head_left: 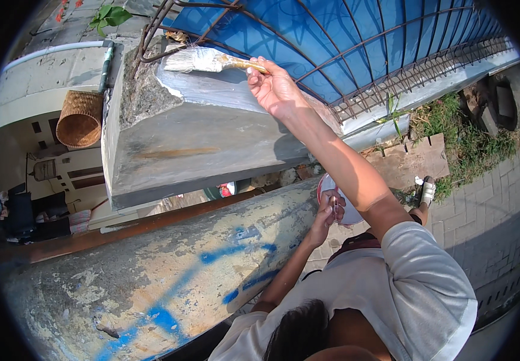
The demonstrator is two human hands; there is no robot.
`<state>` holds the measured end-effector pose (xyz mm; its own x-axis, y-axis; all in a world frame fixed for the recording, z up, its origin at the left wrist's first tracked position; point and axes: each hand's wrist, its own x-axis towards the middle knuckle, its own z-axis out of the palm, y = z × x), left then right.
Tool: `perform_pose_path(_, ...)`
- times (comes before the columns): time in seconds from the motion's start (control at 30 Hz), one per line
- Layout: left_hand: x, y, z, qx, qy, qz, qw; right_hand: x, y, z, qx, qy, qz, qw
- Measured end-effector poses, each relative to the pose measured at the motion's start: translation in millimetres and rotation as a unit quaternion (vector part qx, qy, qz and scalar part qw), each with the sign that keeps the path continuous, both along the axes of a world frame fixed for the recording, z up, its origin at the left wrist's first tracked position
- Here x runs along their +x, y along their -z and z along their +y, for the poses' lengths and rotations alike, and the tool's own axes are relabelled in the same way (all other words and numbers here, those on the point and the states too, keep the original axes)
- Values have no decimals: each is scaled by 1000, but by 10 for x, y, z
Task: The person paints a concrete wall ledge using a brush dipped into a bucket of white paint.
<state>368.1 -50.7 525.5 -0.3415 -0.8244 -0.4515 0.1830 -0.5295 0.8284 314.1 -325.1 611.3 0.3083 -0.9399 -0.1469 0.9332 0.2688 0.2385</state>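
My right hand (272, 87) is closed round the wooden handle of a flat paintbrush (202, 59) coated in white paint, its bristles on the top edge of a grey concrete block (181, 144). The rough corner beside the brush is bare, with a paler painted band under it. A bent rusty bar juts out just behind the bristles. Lower down, my left hand (329, 207) grips a pale paint container (350, 210) with a reddish rim, partly hidden behind my right forearm.
A rusty wire grille (374, 36) fronts a blue panel. A woven basket (78, 119) hangs left. A weathered blue-marked concrete barrier (151, 277) crosses below, beside an opening down into a house. Grass (434, 120) borders paving (482, 210) where my sandalled foot stands.
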Motion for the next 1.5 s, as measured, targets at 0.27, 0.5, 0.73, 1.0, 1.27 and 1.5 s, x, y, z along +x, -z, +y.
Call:
perform_pose_path(0.27, 39, 41, 16, 23, 1, -15, 1000, -90, 329, -70, 41, 39, 84, 995)
perform_pose_path(0.5, -18, 98, 13, 30, 15, 0, 999, -484, 610, 87, 57, 58, 218, 973)
perform_pose_path(0.73, -18, 80, -19, 19, 15, 12, 1000, -208, -228, -15, 52, 12, 79, 995)
perform_pose_path(1.0, -37, 88, -26, 20, 14, 3, 1000, -91, 1314, -133, 251, 19, 186, 950)
perform_pose_path(1.27, -61, 141, -25, 20, 20, 5, 1000, -368, 1311, 165, 256, 8, 141, 956)
perform_pose_path(1.5, -57, 87, -34, 16, 20, -9, 1000, -60, 528, -37, 221, 2, 78, 972)
